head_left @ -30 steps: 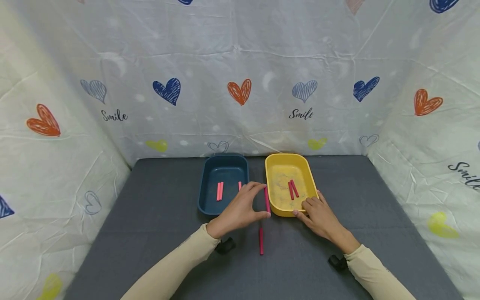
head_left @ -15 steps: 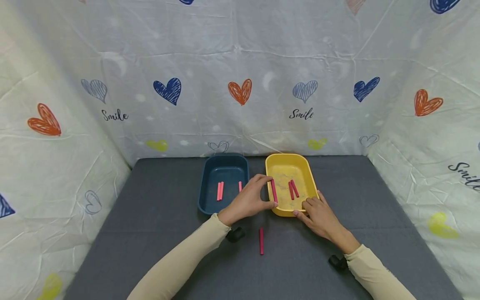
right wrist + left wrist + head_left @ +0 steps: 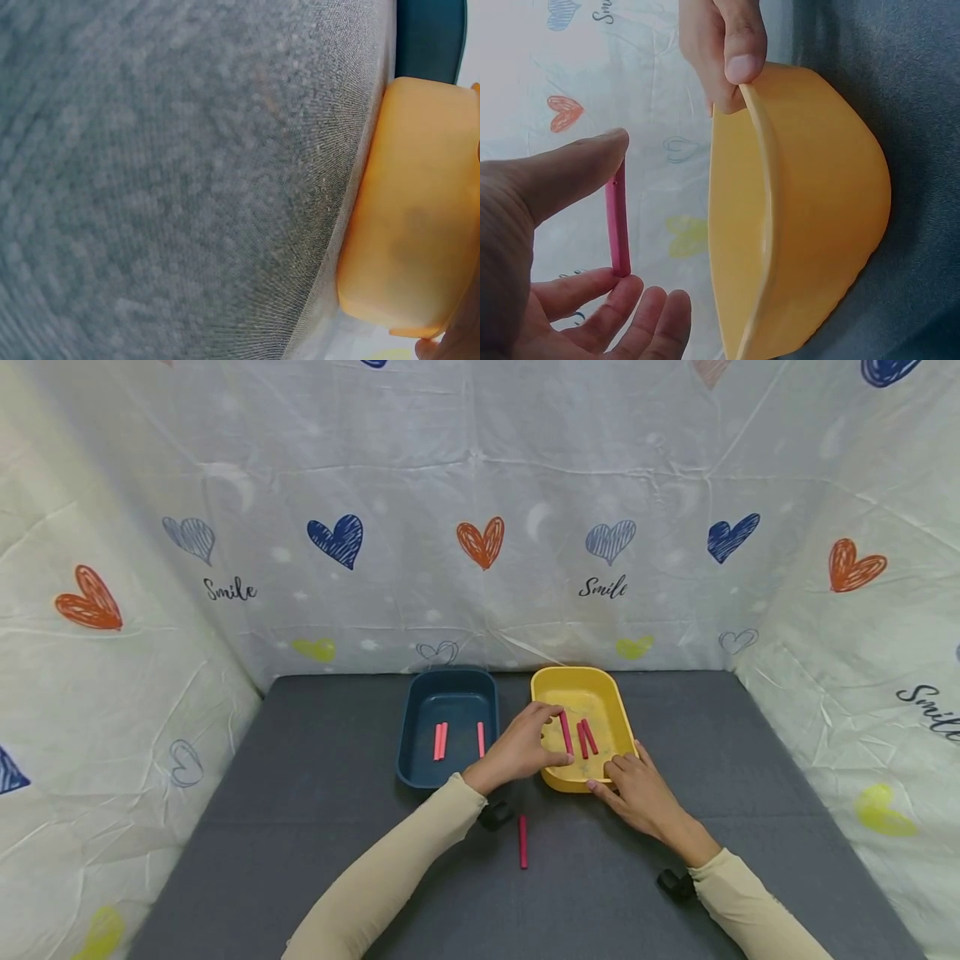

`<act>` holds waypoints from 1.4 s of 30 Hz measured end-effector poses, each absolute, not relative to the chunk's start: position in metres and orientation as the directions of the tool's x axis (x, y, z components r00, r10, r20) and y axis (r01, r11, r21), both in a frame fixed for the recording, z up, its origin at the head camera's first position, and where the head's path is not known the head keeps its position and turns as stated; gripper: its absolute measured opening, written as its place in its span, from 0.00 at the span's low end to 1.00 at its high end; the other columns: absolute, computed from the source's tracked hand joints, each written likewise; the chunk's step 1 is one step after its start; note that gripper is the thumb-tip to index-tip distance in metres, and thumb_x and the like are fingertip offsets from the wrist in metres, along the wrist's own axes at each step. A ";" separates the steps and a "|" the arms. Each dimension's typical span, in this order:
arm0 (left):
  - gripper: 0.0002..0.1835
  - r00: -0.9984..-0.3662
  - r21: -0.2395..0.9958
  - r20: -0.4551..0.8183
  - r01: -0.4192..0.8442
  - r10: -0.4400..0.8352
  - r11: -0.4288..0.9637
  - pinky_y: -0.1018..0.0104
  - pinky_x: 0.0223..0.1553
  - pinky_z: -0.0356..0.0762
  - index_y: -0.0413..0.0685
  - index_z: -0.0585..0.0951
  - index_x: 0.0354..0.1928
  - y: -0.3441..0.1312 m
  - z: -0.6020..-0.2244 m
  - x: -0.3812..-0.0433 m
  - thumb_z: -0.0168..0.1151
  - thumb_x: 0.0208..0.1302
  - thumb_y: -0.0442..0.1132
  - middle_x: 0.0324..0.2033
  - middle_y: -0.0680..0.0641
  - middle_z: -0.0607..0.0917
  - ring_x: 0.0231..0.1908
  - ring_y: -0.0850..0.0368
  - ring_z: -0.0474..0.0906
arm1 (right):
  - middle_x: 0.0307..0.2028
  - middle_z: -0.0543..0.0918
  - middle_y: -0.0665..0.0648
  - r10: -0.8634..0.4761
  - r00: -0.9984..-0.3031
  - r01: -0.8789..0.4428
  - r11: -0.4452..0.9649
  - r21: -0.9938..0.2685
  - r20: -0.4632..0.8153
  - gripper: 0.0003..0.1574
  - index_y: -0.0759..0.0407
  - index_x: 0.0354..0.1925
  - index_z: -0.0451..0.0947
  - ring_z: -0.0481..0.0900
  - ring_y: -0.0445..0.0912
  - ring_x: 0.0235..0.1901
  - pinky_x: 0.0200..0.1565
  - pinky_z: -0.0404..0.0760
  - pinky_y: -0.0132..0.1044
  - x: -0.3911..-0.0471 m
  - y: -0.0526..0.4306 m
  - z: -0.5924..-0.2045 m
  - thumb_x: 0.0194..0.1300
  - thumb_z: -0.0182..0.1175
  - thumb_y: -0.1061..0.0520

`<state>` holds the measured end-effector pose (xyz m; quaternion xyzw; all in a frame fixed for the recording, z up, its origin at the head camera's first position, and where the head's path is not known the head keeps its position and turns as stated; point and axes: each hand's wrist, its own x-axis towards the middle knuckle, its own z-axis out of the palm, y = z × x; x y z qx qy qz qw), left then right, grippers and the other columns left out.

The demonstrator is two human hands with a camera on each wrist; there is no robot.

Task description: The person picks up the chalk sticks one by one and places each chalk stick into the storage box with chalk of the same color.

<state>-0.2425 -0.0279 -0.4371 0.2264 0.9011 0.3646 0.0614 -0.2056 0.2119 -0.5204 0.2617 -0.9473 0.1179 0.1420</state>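
My left hand (image 3: 521,747) holds a dark pink stick (image 3: 566,733) by its ends, over the left part of the yellow tray (image 3: 573,689). The left wrist view shows the stick (image 3: 616,221) spanning from thumb to fingertips, above the tray's rim. With thumb outside and fingers inside, my right hand (image 3: 648,793) grips the tray's near right corner. Two dark pink sticks (image 3: 582,741) lie in the tray, close together and slightly angled. Another dark pink stick (image 3: 522,842) rests on the table nearer me. Only a bit of the right hand (image 3: 454,330) enters its own wrist view.
Left of the yellow tray stands a dark blue tray (image 3: 453,697) with a pair of light pink sticks (image 3: 440,742) and a single light pink stick (image 3: 481,739). Both trays sit on a grey cloth (image 3: 330,752), near the patterned white curtain (image 3: 408,585) behind.
The left hand has carried its stick rightward from the gap between the trays to over the yellow tray's inside. The right hand has stayed at the tray's corner.
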 end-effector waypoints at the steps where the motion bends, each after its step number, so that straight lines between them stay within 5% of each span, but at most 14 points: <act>1: 0.42 -0.891 0.687 0.053 0.361 0.452 0.631 0.54 0.60 0.76 0.48 0.68 0.69 -0.026 -0.438 -0.244 0.75 0.53 0.51 0.64 0.46 0.71 0.62 0.47 0.72 | 0.24 0.73 0.48 -0.463 -0.823 -0.530 0.834 -0.152 0.329 0.20 0.51 0.27 0.72 0.76 0.49 0.33 0.70 0.57 0.63 -0.205 0.212 -0.520 0.67 0.59 0.39; 42: 0.42 -0.881 0.473 -0.087 0.375 0.466 0.797 0.58 0.68 0.68 0.45 0.70 0.69 0.012 -0.457 -0.299 0.75 0.54 0.51 0.64 0.43 0.71 0.65 0.50 0.68 | 0.24 0.71 0.47 -0.467 -0.815 -0.537 0.831 -0.146 0.342 0.21 0.51 0.26 0.70 0.75 0.49 0.34 0.69 0.58 0.64 -0.206 0.212 -0.519 0.68 0.58 0.40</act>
